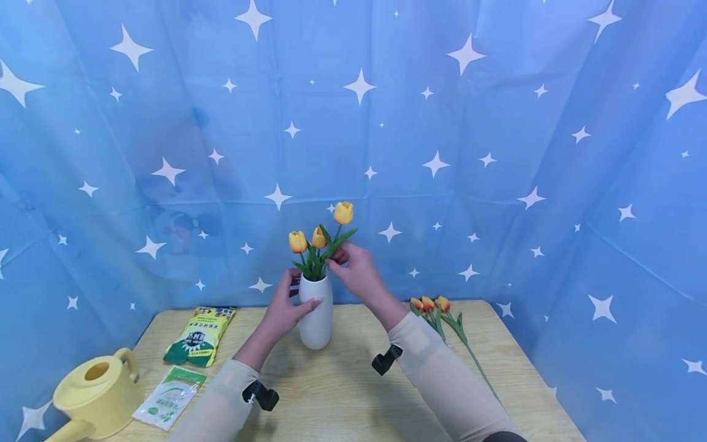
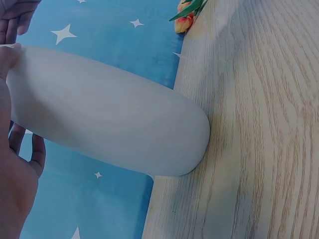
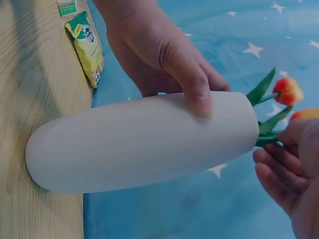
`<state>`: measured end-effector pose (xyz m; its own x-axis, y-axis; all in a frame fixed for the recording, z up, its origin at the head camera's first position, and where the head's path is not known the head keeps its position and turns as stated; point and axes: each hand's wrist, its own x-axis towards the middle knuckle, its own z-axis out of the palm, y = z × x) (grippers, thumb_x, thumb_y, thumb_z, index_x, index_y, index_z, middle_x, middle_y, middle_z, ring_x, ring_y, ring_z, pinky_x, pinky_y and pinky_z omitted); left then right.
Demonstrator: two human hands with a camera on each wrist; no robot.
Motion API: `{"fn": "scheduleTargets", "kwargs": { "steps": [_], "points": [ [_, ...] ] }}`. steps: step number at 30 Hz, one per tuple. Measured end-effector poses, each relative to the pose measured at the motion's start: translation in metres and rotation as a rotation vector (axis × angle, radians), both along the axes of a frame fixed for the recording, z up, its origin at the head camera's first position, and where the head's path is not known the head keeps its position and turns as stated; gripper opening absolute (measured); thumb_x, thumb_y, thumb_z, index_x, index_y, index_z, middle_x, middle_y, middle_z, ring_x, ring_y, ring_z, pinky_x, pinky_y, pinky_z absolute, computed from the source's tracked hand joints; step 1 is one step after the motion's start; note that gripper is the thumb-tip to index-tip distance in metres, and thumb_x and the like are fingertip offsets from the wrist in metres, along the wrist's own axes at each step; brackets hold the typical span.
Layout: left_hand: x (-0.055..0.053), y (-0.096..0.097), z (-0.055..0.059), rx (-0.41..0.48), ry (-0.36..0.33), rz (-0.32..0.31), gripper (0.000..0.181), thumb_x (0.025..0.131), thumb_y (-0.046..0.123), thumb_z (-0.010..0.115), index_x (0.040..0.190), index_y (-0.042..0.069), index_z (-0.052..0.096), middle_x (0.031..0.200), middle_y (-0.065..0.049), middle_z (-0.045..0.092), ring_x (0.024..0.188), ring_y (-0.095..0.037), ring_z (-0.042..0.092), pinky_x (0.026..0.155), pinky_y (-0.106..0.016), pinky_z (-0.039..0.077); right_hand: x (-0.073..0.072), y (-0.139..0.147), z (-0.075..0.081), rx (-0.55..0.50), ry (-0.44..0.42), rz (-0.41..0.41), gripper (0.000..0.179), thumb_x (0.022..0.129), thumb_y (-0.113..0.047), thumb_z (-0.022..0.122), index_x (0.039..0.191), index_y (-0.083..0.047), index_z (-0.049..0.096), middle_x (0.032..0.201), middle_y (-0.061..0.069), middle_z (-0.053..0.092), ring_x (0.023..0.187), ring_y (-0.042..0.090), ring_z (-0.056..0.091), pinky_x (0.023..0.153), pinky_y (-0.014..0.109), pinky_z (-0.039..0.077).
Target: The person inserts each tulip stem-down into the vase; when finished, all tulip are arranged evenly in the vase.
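A tall white vase (image 1: 316,319) stands upright on the table, and my left hand (image 1: 288,308) grips its upper part, thumb across the front and fingers round the far side. Two yellow-orange tulips (image 1: 297,242) with green leaves rise from its mouth. Just right of the rim, my right hand (image 1: 358,269) pinches the green stem of a third tulip (image 1: 343,213), whose bloom stands higher than the others. In the right wrist view, thumb and fingertips (image 3: 286,137) meet on that stem at the vase's mouth. The stems' lower ends are hidden inside the vase.
Three more orange tulips (image 1: 427,304) lie on the wooden table (image 1: 331,399) at the right, partly behind my right sleeve. To the left are a yellow-green bag (image 1: 201,337), a white-green packet (image 1: 170,398) and a yellow watering can (image 1: 99,399). A blue star-patterned curtain (image 1: 386,123) hangs behind.
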<state>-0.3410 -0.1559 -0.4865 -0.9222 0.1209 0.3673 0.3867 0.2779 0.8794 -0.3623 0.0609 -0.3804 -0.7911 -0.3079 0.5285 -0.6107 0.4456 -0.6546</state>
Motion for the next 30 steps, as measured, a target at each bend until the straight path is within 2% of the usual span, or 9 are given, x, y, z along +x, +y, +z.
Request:
{"fn": "scheduleTargets", "kwargs": {
  "steps": [6,15,24,30],
  "points": [
    [-0.001,0.0,-0.001,0.004,0.003,0.0,0.075,0.098,0.041,0.087,0.153,0.015,0.043,0.152,-0.012,0.051,0.143,-0.043,0.052,0.117,-0.065,0.046,0.001,-0.002,-0.001,0.022,-0.028,0.005,0.005,0.104,-0.01,0.078,0.108,-0.007,0.078,0.096,0.004,0.078,0.091,0.019,0.073,0.08,0.04,0.064],
    [0.0,0.001,0.001,0.004,0.005,0.004,0.074,0.098,0.042,0.087,0.152,0.015,0.044,0.152,-0.012,0.051,0.142,-0.042,0.052,0.116,-0.064,0.047,0.002,-0.001,-0.005,0.065,-0.053,0.003,0.011,0.104,-0.018,0.079,0.107,-0.008,0.081,0.097,0.003,0.08,0.093,0.02,0.075,0.075,0.035,0.062],
    [0.0,0.001,0.0,-0.013,0.027,-0.002,0.076,0.099,0.04,0.087,0.154,0.013,0.042,0.154,-0.014,0.049,0.144,-0.042,0.052,0.118,-0.065,0.045,0.003,0.003,-0.012,0.042,-0.1,0.027,0.026,0.101,-0.023,0.085,0.122,-0.012,0.074,0.104,0.001,0.077,0.097,0.02,0.073,0.077,0.036,0.064],
    [0.001,0.001,0.0,-0.009,0.027,-0.004,0.077,0.099,0.039,0.087,0.156,0.013,0.042,0.156,-0.014,0.049,0.144,-0.04,0.051,0.118,-0.066,0.045,0.004,0.007,-0.018,0.032,-0.116,0.046,0.027,0.102,-0.026,0.085,0.122,-0.012,0.073,0.106,0.001,0.076,0.098,0.019,0.072,0.079,0.038,0.064]
  ]
}}
